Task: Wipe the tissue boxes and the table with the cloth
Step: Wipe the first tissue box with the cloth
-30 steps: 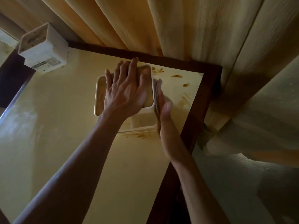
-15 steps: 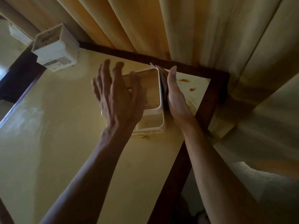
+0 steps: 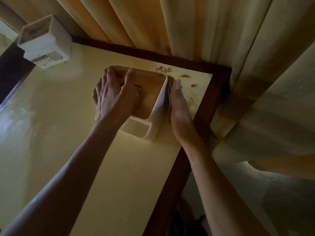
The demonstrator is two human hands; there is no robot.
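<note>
A white tissue box with a wooden top stands near the far right corner of the yellow table. My left hand lies over the box's left part, with its fingers curled round the left edge. My right hand is flat and upright against the box's right side. It presses a thin folded cloth between palm and box; only the cloth's edge shows. A second white tissue box stands at the table's far left.
Brown stains mark the tabletop beside the right hand, near the corner. A dark wooden rim borders the table. Yellow curtains hang right behind and to the right of the table.
My left hand lifted off the box's top, then came down again on its left part. My right hand slid forward and back along the box's right side.
</note>
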